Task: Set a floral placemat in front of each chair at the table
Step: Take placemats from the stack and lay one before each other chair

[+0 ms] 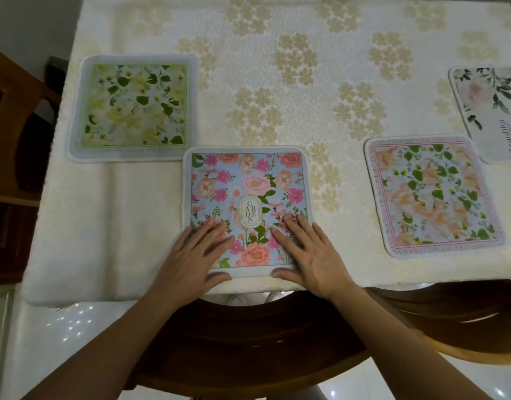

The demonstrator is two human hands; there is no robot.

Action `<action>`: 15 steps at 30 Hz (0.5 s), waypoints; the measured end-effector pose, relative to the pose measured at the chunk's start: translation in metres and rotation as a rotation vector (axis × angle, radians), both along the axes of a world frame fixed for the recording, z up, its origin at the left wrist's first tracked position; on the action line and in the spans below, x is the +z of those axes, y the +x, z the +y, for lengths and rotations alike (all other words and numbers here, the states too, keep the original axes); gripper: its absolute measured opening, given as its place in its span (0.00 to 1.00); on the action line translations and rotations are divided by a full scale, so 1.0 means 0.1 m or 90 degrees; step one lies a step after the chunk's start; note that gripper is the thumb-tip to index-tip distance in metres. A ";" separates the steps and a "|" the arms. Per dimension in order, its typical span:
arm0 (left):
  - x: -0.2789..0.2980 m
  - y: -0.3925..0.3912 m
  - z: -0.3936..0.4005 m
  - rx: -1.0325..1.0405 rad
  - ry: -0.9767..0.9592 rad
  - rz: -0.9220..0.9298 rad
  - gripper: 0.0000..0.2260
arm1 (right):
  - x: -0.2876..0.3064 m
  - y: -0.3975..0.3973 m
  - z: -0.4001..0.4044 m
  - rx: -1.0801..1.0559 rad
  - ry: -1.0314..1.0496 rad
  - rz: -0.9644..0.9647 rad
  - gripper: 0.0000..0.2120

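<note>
A blue placemat with pink flowers and the word GARDEN [248,183] lies flat at the table's near edge, right in front of me. My left hand [195,255] presses its near left corner with straight fingers. My right hand [304,252] lies flat on its near right part. A green and yellow floral placemat [136,106] lies at the left side. A peach floral placemat with a pink lettered border [433,194] lies to the right. A white placemat with dark leaves and the word Beautiful [491,111] sits at the far right, cut off by the frame.
The table wears a cream cloth with beige flower patches [292,67]. A dark wooden chair back [248,327] curves below the near edge, and a second chair [450,319] stands to its right. Another wooden chair [12,134] stands at the left side.
</note>
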State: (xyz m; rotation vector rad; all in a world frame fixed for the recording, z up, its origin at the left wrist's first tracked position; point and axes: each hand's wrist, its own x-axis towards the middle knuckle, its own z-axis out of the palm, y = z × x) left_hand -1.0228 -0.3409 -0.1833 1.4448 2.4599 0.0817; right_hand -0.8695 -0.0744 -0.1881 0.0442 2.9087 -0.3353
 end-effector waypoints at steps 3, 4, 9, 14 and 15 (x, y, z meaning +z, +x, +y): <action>-0.02 0.01 0.00 -0.012 -0.001 0.003 0.33 | 0.00 -0.02 0.00 0.026 0.016 -0.020 0.40; -0.02 0.01 0.00 -0.014 -0.003 0.006 0.34 | 0.00 -0.02 0.00 0.034 0.022 -0.025 0.40; -0.01 0.02 -0.01 -0.033 -0.032 0.024 0.37 | 0.01 -0.03 0.00 0.064 0.040 -0.037 0.38; 0.00 -0.02 0.00 -0.034 -0.029 0.035 0.34 | 0.00 -0.06 0.00 0.061 0.047 -0.032 0.38; 0.00 -0.03 0.00 -0.031 -0.027 0.037 0.34 | 0.00 -0.08 0.00 0.061 0.047 -0.031 0.38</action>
